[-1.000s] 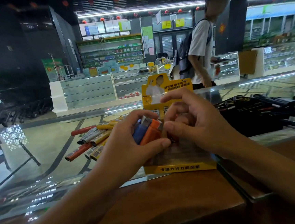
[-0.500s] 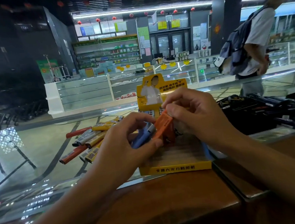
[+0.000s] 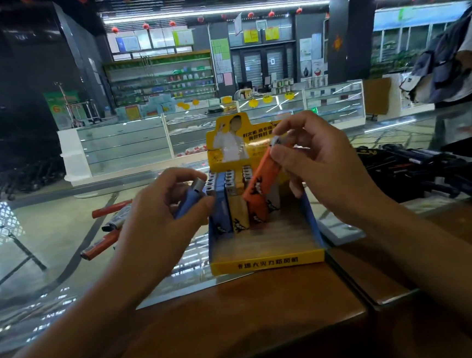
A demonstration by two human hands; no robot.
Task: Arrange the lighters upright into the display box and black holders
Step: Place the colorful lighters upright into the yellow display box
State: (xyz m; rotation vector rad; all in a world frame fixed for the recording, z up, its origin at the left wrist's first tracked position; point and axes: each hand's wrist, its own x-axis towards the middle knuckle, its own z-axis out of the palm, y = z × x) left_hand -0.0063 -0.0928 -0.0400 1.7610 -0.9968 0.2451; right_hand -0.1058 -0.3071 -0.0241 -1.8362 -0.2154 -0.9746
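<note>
A yellow display box (image 3: 268, 262) stands on the glass counter with several lighters upright in its back rows. My right hand (image 3: 319, 168) pinches the top of an orange lighter (image 3: 261, 186), which hangs tilted over the box with its lower end among the standing lighters. My left hand (image 3: 158, 217) grips a blue lighter (image 3: 189, 204) just left of the box. Several loose lighters (image 3: 103, 244) lie flat on the glass further left, partly hidden by my left hand. Black holders (image 3: 417, 171) with dark lighters sit at the right.
The wooden counter edge (image 3: 241, 321) runs in front of the box. A person with a backpack (image 3: 452, 60) stands at the far right behind the counter. Glass shop cabinets (image 3: 129, 145) fill the background.
My right hand has taken the orange lighter away from my left hand and lifted it over the box. The left hand now holds only the blue lighter. The person behind has walked right.
</note>
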